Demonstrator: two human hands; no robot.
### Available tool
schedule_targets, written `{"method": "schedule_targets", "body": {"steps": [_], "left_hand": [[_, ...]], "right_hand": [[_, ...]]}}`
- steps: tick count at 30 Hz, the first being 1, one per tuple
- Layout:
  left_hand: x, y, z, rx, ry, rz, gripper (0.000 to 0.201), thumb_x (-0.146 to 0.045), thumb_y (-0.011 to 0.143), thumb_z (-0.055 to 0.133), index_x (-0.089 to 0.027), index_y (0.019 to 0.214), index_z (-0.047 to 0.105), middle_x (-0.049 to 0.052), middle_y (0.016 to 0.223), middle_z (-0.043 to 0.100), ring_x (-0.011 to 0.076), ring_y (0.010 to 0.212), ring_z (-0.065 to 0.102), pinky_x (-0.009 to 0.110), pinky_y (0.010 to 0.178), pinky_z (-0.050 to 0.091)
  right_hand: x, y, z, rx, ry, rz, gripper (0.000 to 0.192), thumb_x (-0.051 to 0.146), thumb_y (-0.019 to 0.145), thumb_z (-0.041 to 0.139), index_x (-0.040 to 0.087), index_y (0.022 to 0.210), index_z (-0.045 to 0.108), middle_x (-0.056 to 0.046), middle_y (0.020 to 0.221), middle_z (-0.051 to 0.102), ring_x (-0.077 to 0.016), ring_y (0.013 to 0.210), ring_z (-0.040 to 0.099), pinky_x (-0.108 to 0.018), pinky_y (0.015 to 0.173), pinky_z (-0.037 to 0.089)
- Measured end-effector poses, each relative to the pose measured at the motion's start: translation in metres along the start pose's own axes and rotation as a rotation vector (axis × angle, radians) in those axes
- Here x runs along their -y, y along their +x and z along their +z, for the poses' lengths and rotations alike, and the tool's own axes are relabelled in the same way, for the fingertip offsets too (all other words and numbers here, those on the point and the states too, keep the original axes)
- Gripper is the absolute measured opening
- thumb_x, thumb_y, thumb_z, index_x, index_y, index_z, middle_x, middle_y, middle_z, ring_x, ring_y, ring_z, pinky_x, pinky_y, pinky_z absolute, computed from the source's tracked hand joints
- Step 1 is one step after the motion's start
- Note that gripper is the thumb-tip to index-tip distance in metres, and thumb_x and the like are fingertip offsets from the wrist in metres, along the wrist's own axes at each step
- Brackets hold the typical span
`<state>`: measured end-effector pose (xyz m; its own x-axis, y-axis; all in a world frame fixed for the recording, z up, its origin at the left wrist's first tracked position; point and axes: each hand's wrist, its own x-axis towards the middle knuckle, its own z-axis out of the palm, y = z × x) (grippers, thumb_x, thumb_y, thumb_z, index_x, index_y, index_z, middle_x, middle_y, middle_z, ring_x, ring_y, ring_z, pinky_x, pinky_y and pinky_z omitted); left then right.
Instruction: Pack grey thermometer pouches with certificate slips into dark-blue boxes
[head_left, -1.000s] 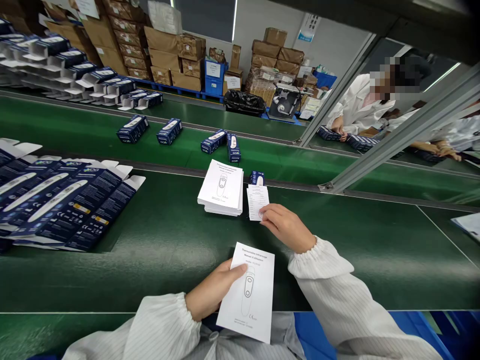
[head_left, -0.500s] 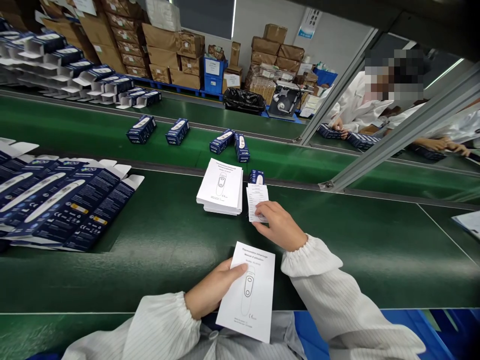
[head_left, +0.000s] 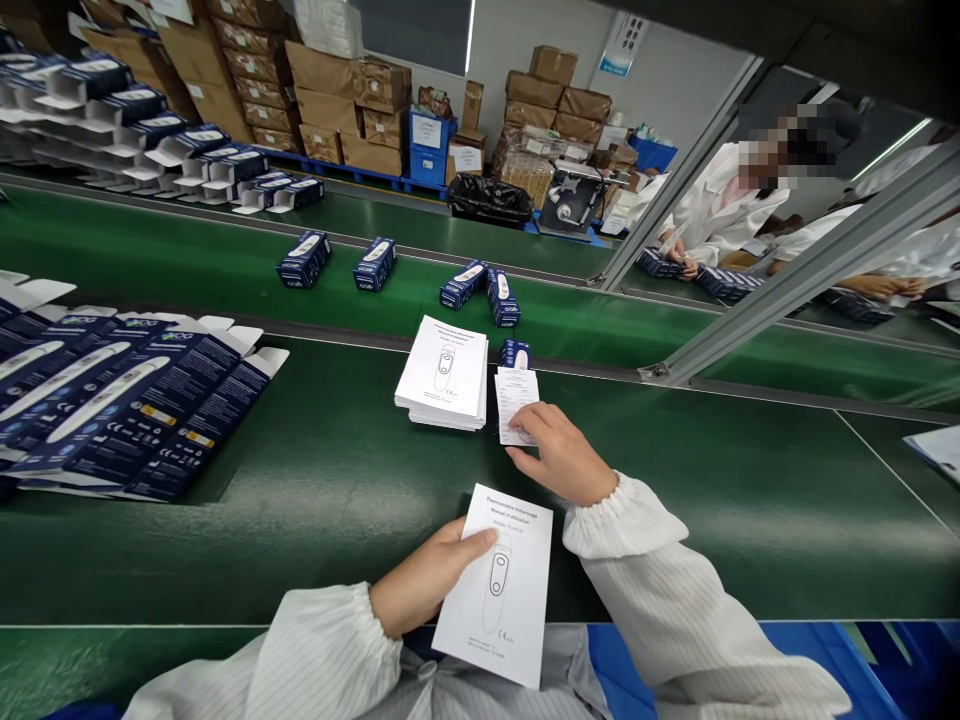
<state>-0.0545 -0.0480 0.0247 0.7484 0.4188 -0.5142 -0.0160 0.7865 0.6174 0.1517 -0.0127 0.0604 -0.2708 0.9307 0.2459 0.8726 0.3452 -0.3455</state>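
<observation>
My left hand (head_left: 431,577) grips a white thermometer manual (head_left: 495,590) near the table's front edge, thumb on the cover and fingers underneath. Further forward, my right hand (head_left: 566,455) rests its fingertips on a small stack of printed paper slips (head_left: 517,390), with the thumb held apart by the near edge. Just left of the slips lies a pile of the same manuals (head_left: 444,375). Behind the slips, the end of a blue thermometer box (head_left: 515,352) shows; the rest of it is hidden.
Flattened blue cartons (head_left: 135,400) overlap on the left. Several closed boxes (head_left: 375,264) ride the green conveyor (head_left: 420,310) beyond the table. Open-ended boxes (head_left: 157,130) are stacked at far left. A metal frame post (head_left: 795,265) slants across the right, with co-workers (head_left: 720,215) behind it.
The boxes on the conveyor have shifted to the right. Both my hands, the held manual and the stacks stay almost where they were.
</observation>
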Motion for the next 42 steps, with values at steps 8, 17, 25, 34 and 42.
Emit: {"method": "schedule_targets", "body": {"steps": [8, 17, 25, 34, 42], "left_hand": [[-0.001, 0.000, -0.001, -0.012, 0.026, -0.017, 0.038, -0.036, 0.080, 0.052, -0.013, 0.111, 0.051, 0.013, 0.101, 0.063, 0.0197, 0.085, 0.061, 0.033, 0.077, 0.046], [0.001, 0.000, -0.001, -0.012, 0.028, -0.012, 0.039, -0.036, 0.079, 0.053, -0.012, 0.110, 0.051, 0.014, 0.101, 0.063, 0.0199, 0.083, 0.061, 0.034, 0.076, 0.046], [0.001, 0.000, -0.003, 0.003, 0.019, -0.002, 0.043, -0.037, 0.078, 0.054, -0.012, 0.112, 0.051, 0.015, 0.102, 0.063, 0.0207, 0.084, 0.061, 0.035, 0.076, 0.046], [0.002, 0.001, -0.003, -0.002, -0.008, 0.016, 0.038, -0.036, 0.079, 0.054, -0.014, 0.110, 0.053, 0.012, 0.101, 0.064, 0.0192, 0.086, 0.061, 0.033, 0.078, 0.046], [0.001, -0.002, -0.001, 0.000, -0.003, 0.003, 0.041, -0.039, 0.077, 0.055, -0.015, 0.110, 0.053, 0.012, 0.104, 0.063, 0.0201, 0.084, 0.062, 0.033, 0.077, 0.046]], "right_hand": [[0.003, -0.001, 0.012, -0.068, -0.063, 0.004, 0.023, 0.011, 0.078, 0.054, 0.017, 0.100, 0.048, -0.007, 0.095, 0.049, -0.0216, 0.089, 0.046, -0.034, 0.076, 0.044], [0.001, 0.000, 0.015, -0.099, -0.068, 0.011, 0.023, 0.010, 0.077, 0.054, 0.017, 0.097, 0.048, -0.007, 0.094, 0.048, -0.0217, 0.088, 0.045, -0.034, 0.076, 0.043], [-0.001, 0.002, 0.009, -0.046, -0.053, 0.011, 0.024, 0.009, 0.076, 0.055, 0.018, 0.097, 0.048, -0.005, 0.092, 0.049, -0.0200, 0.085, 0.046, -0.032, 0.073, 0.043], [-0.002, 0.006, -0.010, 0.116, 0.015, 0.015, 0.034, 0.017, 0.071, 0.067, 0.020, 0.098, 0.048, -0.004, 0.091, 0.051, -0.0196, 0.085, 0.047, -0.032, 0.073, 0.044], [-0.008, -0.006, -0.014, 0.151, -0.033, -0.039, 0.035, 0.008, 0.070, 0.064, 0.020, 0.099, 0.049, -0.004, 0.096, 0.051, -0.0201, 0.089, 0.048, -0.033, 0.073, 0.045]]}}
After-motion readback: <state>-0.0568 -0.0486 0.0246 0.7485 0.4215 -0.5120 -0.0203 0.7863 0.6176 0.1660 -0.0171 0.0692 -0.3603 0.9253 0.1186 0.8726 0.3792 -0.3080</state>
